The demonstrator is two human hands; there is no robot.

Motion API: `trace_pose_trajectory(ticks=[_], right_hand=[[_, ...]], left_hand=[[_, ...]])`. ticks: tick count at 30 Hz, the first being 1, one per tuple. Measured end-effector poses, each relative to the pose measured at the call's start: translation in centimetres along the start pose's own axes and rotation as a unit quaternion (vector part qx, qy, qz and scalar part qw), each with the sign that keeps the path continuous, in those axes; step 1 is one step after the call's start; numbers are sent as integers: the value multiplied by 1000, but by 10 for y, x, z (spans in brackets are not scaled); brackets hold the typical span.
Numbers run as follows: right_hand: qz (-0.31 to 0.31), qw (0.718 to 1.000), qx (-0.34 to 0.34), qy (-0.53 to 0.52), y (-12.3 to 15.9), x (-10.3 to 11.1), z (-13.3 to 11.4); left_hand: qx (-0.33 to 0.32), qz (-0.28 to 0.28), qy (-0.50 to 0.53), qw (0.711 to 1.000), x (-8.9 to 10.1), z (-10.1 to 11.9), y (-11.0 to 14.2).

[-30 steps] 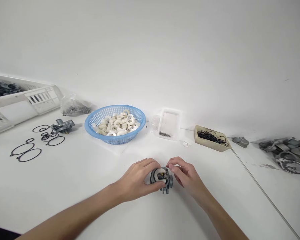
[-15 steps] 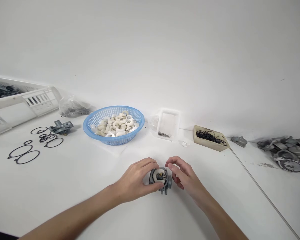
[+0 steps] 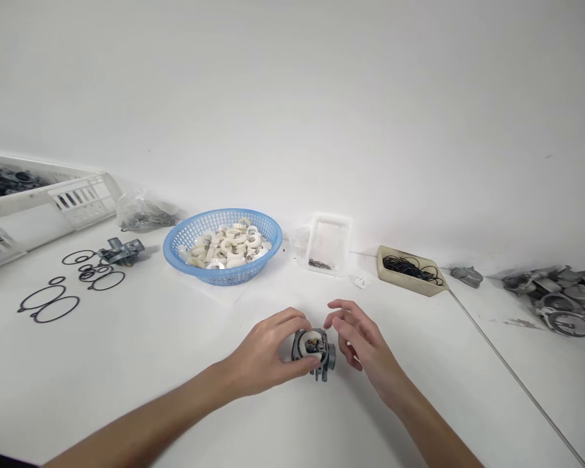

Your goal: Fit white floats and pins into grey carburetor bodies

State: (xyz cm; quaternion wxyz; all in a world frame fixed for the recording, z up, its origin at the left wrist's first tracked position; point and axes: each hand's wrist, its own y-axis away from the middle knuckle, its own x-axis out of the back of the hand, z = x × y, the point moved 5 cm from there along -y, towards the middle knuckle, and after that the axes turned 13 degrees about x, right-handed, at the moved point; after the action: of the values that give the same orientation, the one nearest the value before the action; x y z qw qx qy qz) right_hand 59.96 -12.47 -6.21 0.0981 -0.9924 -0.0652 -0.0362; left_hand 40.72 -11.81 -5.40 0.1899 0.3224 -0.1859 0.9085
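Note:
A small grey metal carburetor body (image 3: pixel 316 351) with a white part in its open top stands on the white table (image 3: pixel 175 364). My left hand (image 3: pixel 268 354) is wrapped round its left side and holds it steady. My right hand (image 3: pixel 358 341) hovers just right of it, fingers apart and a little lifted, holding nothing that I can see.
A blue basket (image 3: pixel 223 244) of white curved parts sits behind. Further right are a small clear tray (image 3: pixel 327 244) and a beige tray of black O-rings (image 3: pixel 411 268). Black rings (image 3: pixel 49 302) and another carburetor (image 3: pixel 119 250) lie left, by a white crate (image 3: pixel 39 201). Metal castings (image 3: pixel 556 299) pile at right.
My right hand has drawn back from the carburetor's top and opened its fingers. The left hand keeps its hold.

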Motion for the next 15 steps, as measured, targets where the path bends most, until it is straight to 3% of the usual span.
trace_pose_trajectory(ticks=[6, 15], right_hand=[[-3, 1000, 30, 2, 2, 1, -6], [-39, 999, 22, -15, 1, 2, 2]], left_hand=[[-1, 5, 2, 1000, -1, 0, 1], [-4, 2, -6, 1000, -2, -3, 1]])
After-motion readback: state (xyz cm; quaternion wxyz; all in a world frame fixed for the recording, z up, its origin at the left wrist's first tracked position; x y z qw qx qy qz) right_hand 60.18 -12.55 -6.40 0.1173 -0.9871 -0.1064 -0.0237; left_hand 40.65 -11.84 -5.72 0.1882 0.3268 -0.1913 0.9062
